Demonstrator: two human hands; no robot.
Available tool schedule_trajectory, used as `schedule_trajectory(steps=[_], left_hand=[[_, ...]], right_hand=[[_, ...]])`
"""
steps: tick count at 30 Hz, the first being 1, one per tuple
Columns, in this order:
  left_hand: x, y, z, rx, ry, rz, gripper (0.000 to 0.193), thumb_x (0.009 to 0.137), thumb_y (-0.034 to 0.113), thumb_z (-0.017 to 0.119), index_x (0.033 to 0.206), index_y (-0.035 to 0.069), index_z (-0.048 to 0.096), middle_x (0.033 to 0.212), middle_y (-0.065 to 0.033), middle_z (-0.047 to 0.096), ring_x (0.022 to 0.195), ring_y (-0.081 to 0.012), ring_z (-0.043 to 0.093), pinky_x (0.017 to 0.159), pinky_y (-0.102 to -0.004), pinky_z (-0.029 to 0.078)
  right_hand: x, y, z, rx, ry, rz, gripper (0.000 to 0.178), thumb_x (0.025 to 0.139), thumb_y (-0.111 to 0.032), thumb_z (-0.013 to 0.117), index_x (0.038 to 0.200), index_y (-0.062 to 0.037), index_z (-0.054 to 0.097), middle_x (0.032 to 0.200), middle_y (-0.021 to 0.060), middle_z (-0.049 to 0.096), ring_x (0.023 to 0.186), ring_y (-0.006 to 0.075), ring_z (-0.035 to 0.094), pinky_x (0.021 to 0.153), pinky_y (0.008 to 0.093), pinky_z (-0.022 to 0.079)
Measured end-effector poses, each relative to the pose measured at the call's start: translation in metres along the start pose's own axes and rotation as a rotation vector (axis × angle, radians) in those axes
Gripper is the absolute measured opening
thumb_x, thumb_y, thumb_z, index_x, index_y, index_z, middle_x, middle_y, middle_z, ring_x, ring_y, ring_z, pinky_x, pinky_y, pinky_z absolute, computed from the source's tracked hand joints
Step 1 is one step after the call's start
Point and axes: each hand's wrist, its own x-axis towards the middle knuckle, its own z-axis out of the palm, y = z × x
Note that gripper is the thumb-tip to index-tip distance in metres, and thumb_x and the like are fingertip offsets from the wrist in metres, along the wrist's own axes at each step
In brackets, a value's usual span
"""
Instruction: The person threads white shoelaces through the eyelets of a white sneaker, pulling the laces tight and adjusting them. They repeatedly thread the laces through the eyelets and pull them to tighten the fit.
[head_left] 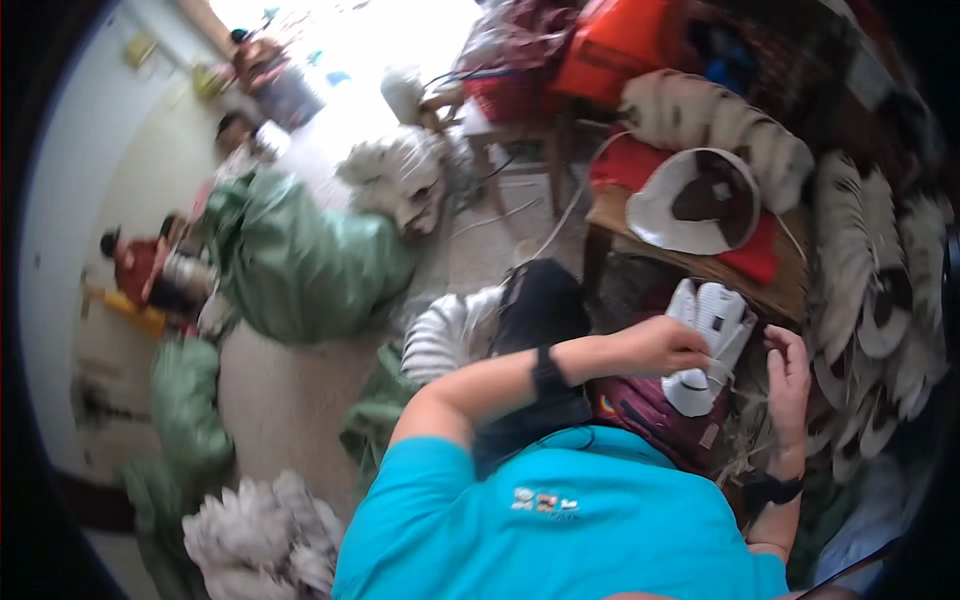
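My left hand (pixel 660 347) grips a small stack of white moulded pieces (pixel 710 340) and holds it over my lap, above a dark red cloth (pixel 650 415). My right hand (pixel 790 375) is just to the right of the stack, fingers apart and empty, near thin pale strands. Both wrists wear black bands. My blue shirt (pixel 560 520) fills the lower middle of the view.
A wooden table (pixel 770 290) ahead carries a white round piece (pixel 695 200) on a red cloth. Rows of stacked white pieces (pixel 870 270) lie to the right. Green sacks (pixel 290 260) and white bundles (pixel 260 540) sit on the floor at left, where other people sit.
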Motion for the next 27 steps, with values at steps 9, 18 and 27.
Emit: schedule_trajectory(steps=[9,18,27], left_hand=[[-0.015,0.011,0.005,-0.132,0.252,-0.090,0.027,0.093,0.025,0.060,0.086,-0.001,0.065,0.068,-0.0112,0.062,0.063,-0.0152,0.056,0.059,-0.0345,0.047],[-0.024,0.014,0.006,-0.143,0.168,-0.217,0.029,0.094,0.026,0.063,0.083,0.000,0.063,0.067,-0.0029,0.055,0.067,-0.0080,0.048,0.060,-0.0305,0.043],[-0.026,0.011,0.006,-0.222,0.039,-0.153,0.019,0.091,0.020,0.064,0.090,0.000,0.068,0.078,-0.0068,0.066,0.076,-0.0095,0.057,0.069,-0.0302,0.049]], right_hand=[[0.010,-0.046,0.056,0.306,-0.493,0.182,0.019,0.099,-0.011,0.049,0.108,0.0015,0.061,0.086,-0.0009,0.060,0.073,0.0049,0.053,0.065,0.0207,0.043],[0.011,-0.053,0.050,0.374,-0.624,0.323,0.018,0.098,-0.017,0.060,0.101,-0.0011,0.067,0.080,-0.0054,0.059,0.072,0.0016,0.049,0.062,0.0187,0.038],[0.002,-0.062,0.045,0.424,-0.693,0.465,0.017,0.098,-0.016,0.059,0.102,-0.0012,0.066,0.085,-0.0019,0.064,0.077,0.0057,0.056,0.071,0.0215,0.045]])
